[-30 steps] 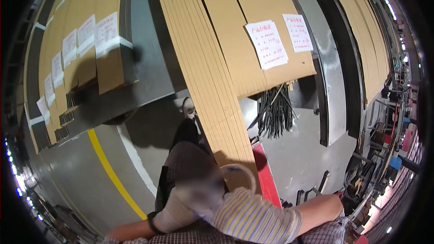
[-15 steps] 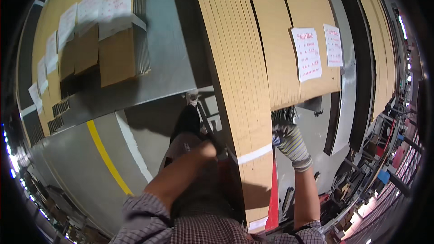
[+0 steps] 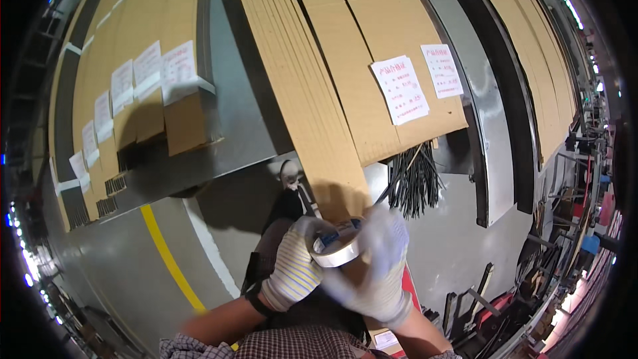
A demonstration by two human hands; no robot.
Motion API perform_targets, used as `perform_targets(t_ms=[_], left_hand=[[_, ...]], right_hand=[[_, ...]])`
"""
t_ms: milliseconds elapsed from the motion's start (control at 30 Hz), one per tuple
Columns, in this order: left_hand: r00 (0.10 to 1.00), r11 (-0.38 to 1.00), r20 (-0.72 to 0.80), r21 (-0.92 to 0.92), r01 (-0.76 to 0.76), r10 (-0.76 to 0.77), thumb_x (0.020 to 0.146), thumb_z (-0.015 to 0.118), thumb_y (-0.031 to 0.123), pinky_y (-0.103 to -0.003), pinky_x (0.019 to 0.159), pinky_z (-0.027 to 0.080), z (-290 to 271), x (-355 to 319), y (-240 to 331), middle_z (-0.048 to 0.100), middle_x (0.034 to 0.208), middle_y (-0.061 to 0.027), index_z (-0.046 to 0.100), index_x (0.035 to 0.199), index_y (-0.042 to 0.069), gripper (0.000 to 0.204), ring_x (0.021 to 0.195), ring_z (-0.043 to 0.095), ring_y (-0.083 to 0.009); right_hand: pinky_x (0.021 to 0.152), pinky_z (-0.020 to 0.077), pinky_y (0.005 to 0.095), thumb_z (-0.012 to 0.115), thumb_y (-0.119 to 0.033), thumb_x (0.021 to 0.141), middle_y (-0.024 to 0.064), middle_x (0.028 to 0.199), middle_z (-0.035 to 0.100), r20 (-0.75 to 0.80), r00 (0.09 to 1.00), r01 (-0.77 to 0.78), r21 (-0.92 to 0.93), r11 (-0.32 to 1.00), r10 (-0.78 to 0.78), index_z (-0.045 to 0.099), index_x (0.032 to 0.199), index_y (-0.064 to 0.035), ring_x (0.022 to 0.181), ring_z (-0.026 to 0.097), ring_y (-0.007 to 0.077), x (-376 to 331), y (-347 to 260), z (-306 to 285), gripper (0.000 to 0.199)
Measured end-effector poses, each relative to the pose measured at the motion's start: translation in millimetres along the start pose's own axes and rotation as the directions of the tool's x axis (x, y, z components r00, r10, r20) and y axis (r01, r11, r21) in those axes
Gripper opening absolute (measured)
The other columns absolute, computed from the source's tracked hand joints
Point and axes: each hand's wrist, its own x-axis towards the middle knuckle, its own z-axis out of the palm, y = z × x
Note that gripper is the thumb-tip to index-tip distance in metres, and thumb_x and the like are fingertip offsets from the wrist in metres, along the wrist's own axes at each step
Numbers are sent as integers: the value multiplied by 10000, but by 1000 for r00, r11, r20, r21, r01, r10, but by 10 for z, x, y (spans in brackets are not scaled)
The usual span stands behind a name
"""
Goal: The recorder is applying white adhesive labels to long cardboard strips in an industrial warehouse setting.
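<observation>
A roll of white tape [image 3: 340,255] is gripped by my left hand [image 3: 297,267], which wears a striped knit glove and closes on the roll's left side. Close against the roll's right side is my right hand [image 3: 380,266], also gloved; motion blurs its fingers, so their grip cannot be made out. Both hands are over the near end of a long stack of brown cardboard strips [image 3: 312,106]. The hands hide part of that end.
Cardboard bundles with paper labels [image 3: 400,90] lie right of the stack, above a bunch of black strips [image 3: 415,183]. More labelled bundles [image 3: 176,119] lie left on a grey metal surface [image 3: 249,119]. A yellow line [image 3: 166,249] marks the floor.
My right hand has come from beside the stack to the tape roll, now in view. My left hand, hidden before, now shows on the roll. The view has shifted, and the stack appears further left.
</observation>
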Motion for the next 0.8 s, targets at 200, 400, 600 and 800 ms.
perform_targets(t_ms=[200,400,600,800], left_hand=[[983,812,164,-559,165,-87,998,627,281,-377,1107,409,149,237,-306,543,1345,-86,441,1386,43,491,1241,530,-220],[942,896,277,-343,281,-190,740,881,172,-382,1098,399,94,319,-75,524,1365,-106,343,1472,30,920,1294,480,-193],[973,900,178,-384,205,-145,979,598,521,-399,1112,377,-202,779,459,426,1480,-126,249,1537,16,830,1353,429,-229],[919,841,264,-386,378,-292,947,662,376,-410,1112,402,28,170,-43,432,1458,-161,258,1523,12,793,1374,432,-257]], right_hand=[[783,511,443,654,-249,840,1,775,656,627,774,295,-232,927,-89,684,1123,-174,698,650,166,235,128,-345,295],[672,548,411,718,-152,812,83,827,712,610,750,113,-499,859,255,727,923,-149,735,692,302,128,1752,158,112],[695,537,445,673,-413,883,233,886,666,307,923,286,-139,948,-234,713,960,-4,750,659,364,-81,1362,97,418],[679,519,458,522,-744,887,255,782,653,590,720,-317,-190,929,366,678,938,77,695,642,404,362,1034,-19,837]])
